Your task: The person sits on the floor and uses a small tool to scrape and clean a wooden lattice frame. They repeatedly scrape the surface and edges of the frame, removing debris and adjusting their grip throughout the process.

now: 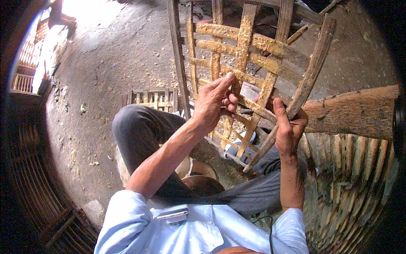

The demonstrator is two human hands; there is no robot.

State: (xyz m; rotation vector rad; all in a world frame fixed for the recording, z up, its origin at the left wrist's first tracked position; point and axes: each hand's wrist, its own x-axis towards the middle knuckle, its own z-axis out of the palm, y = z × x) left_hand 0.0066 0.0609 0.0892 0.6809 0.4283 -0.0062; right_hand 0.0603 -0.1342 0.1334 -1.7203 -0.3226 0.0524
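A wooden lattice rack stands tilted in front of me, its woven slats caked with yellowish, crumbly residue. My right hand grips the rack's right side rail near its lower end, thumb on the near side. The other fingers are partly hidden behind the wood. My left hand is at the middle of the lattice with thumb and forefinger pressed together against a slat. Its remaining fingers curl inward, and I cannot make out what lies in the pinch.
A smaller slatted rack lies on the crumb-strewn floor beyond my left knee. To the right is a rough log, above a ribbed slatted structure. Dark slats line the left. Part of another person shows at top left.
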